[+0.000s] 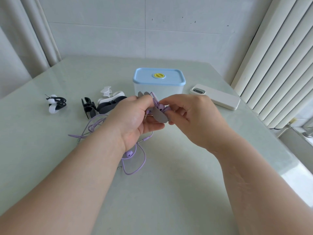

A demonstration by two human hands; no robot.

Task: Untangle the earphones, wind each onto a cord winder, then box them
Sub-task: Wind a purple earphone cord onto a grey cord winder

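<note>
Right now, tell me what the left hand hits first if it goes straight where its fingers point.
Probably the clear plastic box with the light-blue lid, just beyond the grey cord winder the left hand holds; depth is unclear.

On my table (169, 192) the box (159, 82) stood at the back, a phone (218, 98) right of it, winders (105, 106) left, earphones (129, 154) nearest me.

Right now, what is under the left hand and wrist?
A loose purple earphone cord lies on the pale green table, with one purple earbud and a metal plug showing. The left hand and wrist hide how it joins the loops farther left.
</note>
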